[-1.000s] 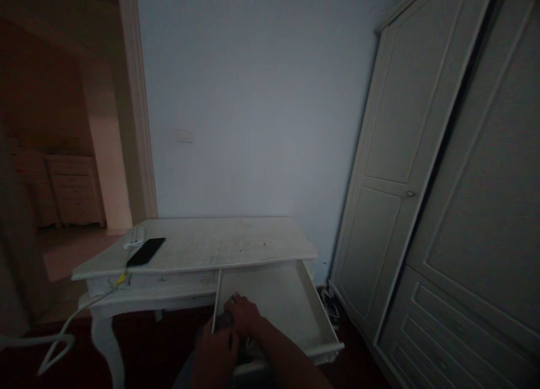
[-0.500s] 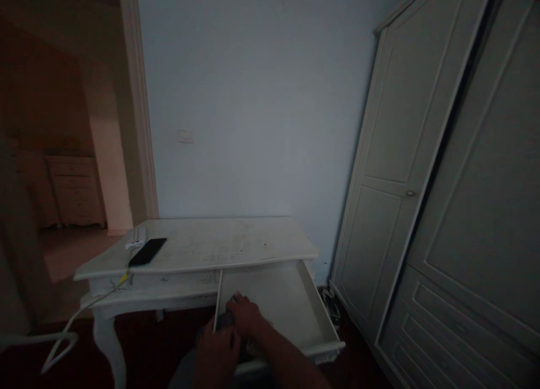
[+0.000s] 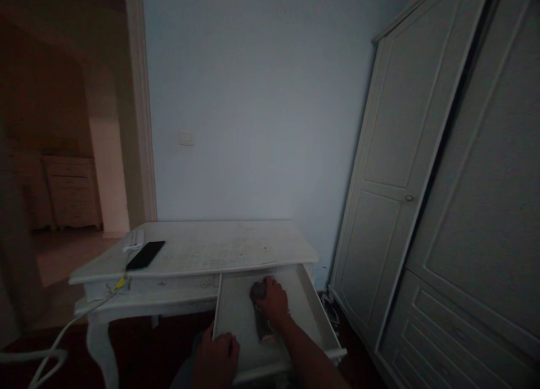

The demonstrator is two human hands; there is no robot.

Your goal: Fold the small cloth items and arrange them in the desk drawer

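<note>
A white drawer (image 3: 310, 304) is pulled out from the right side of the white table. My right hand (image 3: 275, 300) reaches into it and closes over the top of a dark grey, cloth-like bundle (image 3: 262, 324), which stretches towards me along the drawer bottom. What kind of cloth it is cannot be made out in the dim light. At the drawer's front left corner, my left hand (image 3: 217, 356) has its fingers curled over the side wall.
On the table top (image 3: 219, 240) lie a black phone (image 3: 146, 255) and a white power strip (image 3: 134, 240). A white cable (image 3: 63, 327) with a yellow piece hangs off the left edge. A wardrobe (image 3: 379, 209) stands at right, with shoes (image 3: 331, 310) beside it.
My right hand has moved from the drawer's left wall to its middle, carrying the grey cloth bundle. My left hand stays at the front left corner.
</note>
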